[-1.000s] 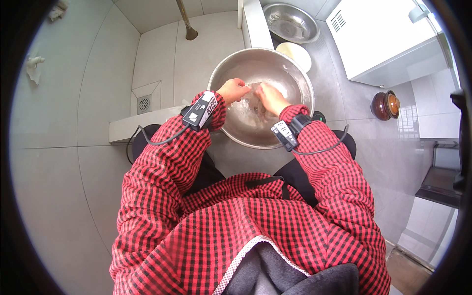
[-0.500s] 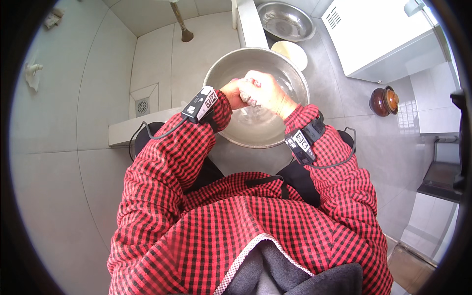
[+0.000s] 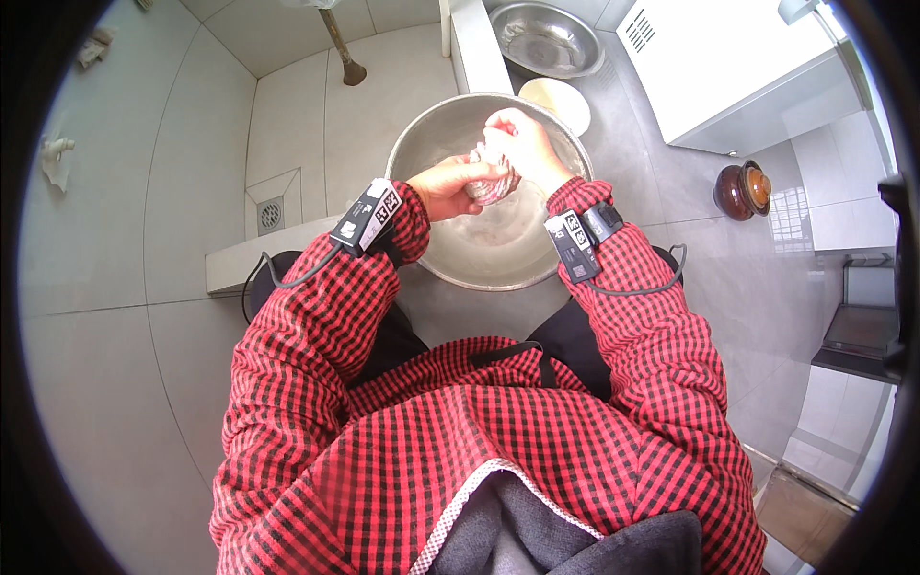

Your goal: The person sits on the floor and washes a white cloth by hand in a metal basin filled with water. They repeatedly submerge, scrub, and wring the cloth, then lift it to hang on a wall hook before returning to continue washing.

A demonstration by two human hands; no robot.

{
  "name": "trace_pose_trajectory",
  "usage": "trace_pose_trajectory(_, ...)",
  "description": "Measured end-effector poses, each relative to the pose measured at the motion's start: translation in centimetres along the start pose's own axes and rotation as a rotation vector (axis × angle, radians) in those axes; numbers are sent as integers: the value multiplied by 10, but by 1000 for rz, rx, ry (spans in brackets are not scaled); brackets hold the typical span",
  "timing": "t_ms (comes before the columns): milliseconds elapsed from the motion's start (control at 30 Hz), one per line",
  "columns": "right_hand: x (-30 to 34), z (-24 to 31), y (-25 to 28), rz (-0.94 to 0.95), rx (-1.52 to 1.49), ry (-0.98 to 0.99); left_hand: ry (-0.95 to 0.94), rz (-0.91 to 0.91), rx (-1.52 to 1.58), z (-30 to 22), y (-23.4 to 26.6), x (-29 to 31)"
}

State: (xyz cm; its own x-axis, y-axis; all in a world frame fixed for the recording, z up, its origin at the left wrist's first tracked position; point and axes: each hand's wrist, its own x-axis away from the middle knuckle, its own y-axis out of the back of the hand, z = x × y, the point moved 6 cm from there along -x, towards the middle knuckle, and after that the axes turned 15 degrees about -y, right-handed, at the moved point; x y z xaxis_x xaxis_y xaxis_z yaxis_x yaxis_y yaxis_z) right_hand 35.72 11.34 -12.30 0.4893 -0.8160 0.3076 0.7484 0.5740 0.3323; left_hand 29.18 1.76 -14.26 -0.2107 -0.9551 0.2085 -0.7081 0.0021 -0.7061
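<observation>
A large silver metal basin (image 3: 479,264) stands on the floor in front of my knees, with what looks like clear water in it. Over its middle, my left hand (image 3: 448,185) is closed around a bunched-up, pinkish-white patterned cloth (image 3: 494,185) that looks wet. From the far right, my right hand (image 3: 527,146) has its fingers curled on the cloth's upper end. Part of the cloth is hidden by my fingers, and its exact kind is not clear.
Beyond the basin are a pale round lid or board (image 3: 556,103) and a second metal basin (image 3: 548,40). A white cabinet (image 3: 738,77) and a brown lidded pot (image 3: 738,192) are to the right. A low ledge (image 3: 273,257) with a floor drain (image 3: 271,216) behind it lies left.
My hands were pressed close together and have drawn slightly apart. More of the cloth now shows between them, and the right hand sits higher on it.
</observation>
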Motion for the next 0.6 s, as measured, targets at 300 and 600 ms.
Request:
trace_pose_trajectory(300,16,-21,-1,147,-608,-397,-96,-195,269,-7,9,-1)
trace_pose_trajectory(600,19,-1,-12,262,-694,-135,35,-30,325,4,-7,-5)
